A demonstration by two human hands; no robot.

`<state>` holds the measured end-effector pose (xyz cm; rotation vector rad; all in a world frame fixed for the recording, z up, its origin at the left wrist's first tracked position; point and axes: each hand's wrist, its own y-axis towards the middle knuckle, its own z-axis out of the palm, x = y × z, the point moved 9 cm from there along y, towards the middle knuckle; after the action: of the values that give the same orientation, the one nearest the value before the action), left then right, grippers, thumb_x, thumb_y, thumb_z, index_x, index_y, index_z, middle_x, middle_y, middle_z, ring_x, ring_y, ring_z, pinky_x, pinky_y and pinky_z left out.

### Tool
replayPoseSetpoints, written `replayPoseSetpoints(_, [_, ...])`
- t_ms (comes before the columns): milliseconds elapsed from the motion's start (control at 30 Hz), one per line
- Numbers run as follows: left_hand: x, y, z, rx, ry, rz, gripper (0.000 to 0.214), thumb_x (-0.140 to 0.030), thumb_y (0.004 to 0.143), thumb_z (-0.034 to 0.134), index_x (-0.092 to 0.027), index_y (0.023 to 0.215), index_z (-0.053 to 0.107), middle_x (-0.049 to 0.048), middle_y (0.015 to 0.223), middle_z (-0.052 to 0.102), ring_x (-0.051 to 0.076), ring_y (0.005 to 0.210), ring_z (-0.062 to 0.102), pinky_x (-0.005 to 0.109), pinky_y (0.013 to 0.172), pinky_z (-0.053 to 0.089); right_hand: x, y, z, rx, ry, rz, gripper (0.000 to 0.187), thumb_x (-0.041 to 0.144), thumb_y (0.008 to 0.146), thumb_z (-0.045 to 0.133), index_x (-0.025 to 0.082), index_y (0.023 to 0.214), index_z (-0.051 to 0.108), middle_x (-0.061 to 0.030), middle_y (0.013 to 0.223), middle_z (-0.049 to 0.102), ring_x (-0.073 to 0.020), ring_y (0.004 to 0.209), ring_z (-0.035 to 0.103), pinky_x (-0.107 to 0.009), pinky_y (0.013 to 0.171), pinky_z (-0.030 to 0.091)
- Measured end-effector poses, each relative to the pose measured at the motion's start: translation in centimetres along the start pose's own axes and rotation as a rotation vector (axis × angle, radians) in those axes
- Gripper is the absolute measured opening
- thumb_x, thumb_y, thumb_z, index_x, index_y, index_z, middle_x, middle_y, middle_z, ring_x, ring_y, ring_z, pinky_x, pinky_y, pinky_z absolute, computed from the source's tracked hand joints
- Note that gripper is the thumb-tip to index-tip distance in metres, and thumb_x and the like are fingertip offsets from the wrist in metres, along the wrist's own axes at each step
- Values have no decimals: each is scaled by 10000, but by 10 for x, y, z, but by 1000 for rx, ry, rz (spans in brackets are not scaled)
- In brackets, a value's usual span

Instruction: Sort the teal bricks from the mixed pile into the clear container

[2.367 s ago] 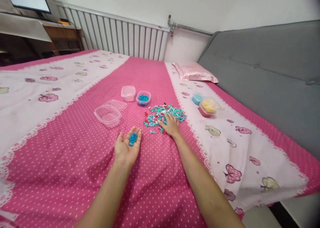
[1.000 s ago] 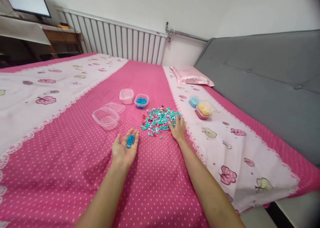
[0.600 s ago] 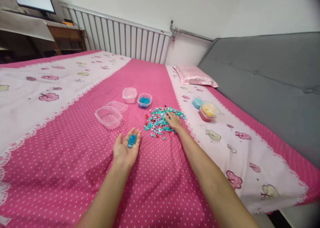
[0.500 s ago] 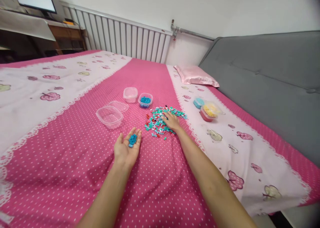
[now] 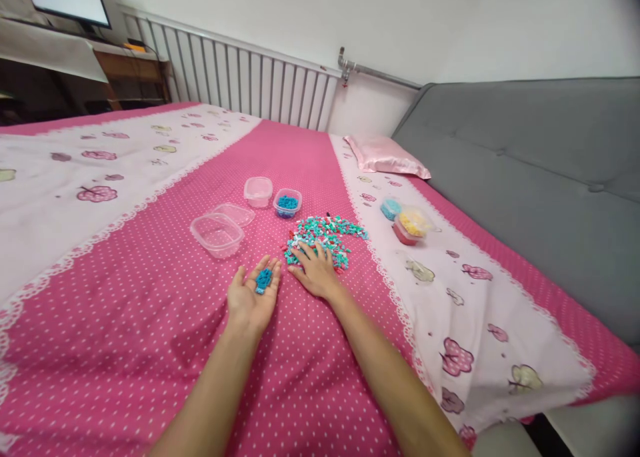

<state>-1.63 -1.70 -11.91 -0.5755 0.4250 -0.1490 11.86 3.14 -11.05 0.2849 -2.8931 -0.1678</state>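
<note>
My left hand (image 5: 250, 297) rests palm up on the pink dotted bedspread (image 5: 150, 323), fingers spread, with a small heap of blue beads (image 5: 263, 280) lying on it. My right hand (image 5: 314, 272) lies palm down with fingers stretched onto the near left edge of a loose pile of teal, white and red beads (image 5: 327, 233). Behind the pile stands a small tub holding blue beads (image 5: 287, 203), and beside it an empty small tub (image 5: 258, 191).
A larger clear tub (image 5: 217, 234) and its lid (image 5: 235, 213) lie left of the pile. Tubs of teal, yellow and red beads (image 5: 406, 221) sit on the white strip at right. A pink pillow (image 5: 385, 157), grey headboard (image 5: 525, 177) and radiator (image 5: 240, 83) lie beyond.
My right hand has slid from the pile's right side to its near left edge, closer to my left hand. The left hand has stayed put with its blue beads.
</note>
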Motion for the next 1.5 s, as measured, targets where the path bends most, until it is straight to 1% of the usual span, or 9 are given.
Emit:
replayPoseSetpoints(100, [0, 0, -1, 2, 2, -1, 427, -338, 923, 305, -60, 1096, 579, 176, 951, 622, 202, 861, 644, 270, 629, 588, -7, -18, -2, -9, -14, 37, 515, 558, 918, 283, 369, 1395, 333, 22, 1489, 299, -278, 1373, 176, -547, 1094, 108])
replayPoseSetpoints(200, [-1, 0, -2, -2, 3, -4, 444, -335, 926, 290, -51, 1121, 570, 172, 936, 624, 199, 837, 646, 271, 619, 587, -29, -29, -6, -2, -37, 131, 486, 545, 925, 273, 404, 1387, 336, 29, 1507, 258, -291, 1395, 118, -567, 1093, 59])
replayPoseSetpoints(433, [-4, -2, -3, -18, 4, -1, 457, -326, 933, 277, -33, 1149, 555, 169, 919, 628, 199, 833, 643, 260, 608, 584, -83, -42, -7, 69, -2, 331, 556, 598, 908, 243, 398, 1427, 242, -12, 1548, 101, -331, 1401, 88, -580, 1084, 88])
replayPoseSetpoints(633, [-4, -2, -3, -21, 7, 6, 457, -317, 931, 289, -24, 1179, 537, 179, 941, 627, 206, 854, 642, 267, 612, 587, -126, -56, -8, 89, 57, 532, 540, 557, 926, 200, 388, 1439, 204, -62, 1527, 190, -338, 1393, 126, -605, 1060, 122])
replayPoseSetpoints(767, [-2, -1, -1, -12, 17, 2, 481, -324, 932, 282, -1, 1201, 515, 196, 960, 620, 218, 874, 638, 273, 619, 589, -144, -62, -16, -31, 71, 607, 465, 436, 952, 235, 368, 1399, 342, -70, 1498, 270, -361, 1376, 163, -624, 1038, 151])
replayPoseSetpoints(867, [0, -1, 0, -11, 20, -6, 466, -328, 933, 281, -26, 1190, 528, 189, 976, 619, 215, 883, 639, 279, 625, 591, -146, -60, -26, -156, 92, 580, 404, 353, 925, 360, 340, 1302, 505, -73, 1457, 352, -368, 1354, 207, -632, 1010, 201])
replayPoseSetpoints(1067, [3, -2, 2, -5, 37, -14, 458, -332, 931, 282, -40, 1172, 539, 191, 990, 615, 214, 888, 638, 272, 611, 590, -122, -48, -42, -410, 168, 362, 223, 268, 829, 536, 230, 951, 719, -69, 1176, 621, -236, 1187, 450, -448, 1039, 283])
replayPoseSetpoints(1267, [3, -3, 1, -4, 46, -8, 484, -330, 928, 285, -3, 1208, 504, 199, 990, 610, 224, 901, 630, 271, 629, 587, -99, -41, -33, -400, 117, 322, 216, 306, 825, 544, 211, 803, 736, -72, 1169, 635, -259, 1204, 419, -418, 1025, 289])
replayPoseSetpoints(1500, [1, -1, 0, -4, 40, -12, 497, -335, 926, 285, 1, 1224, 497, 195, 977, 612, 221, 881, 631, 270, 620, 586, -106, -42, -33, -419, 110, 408, 194, 226, 786, 538, 183, 745, 722, -89, 1082, 666, -228, 1102, 503, -361, 982, 326])
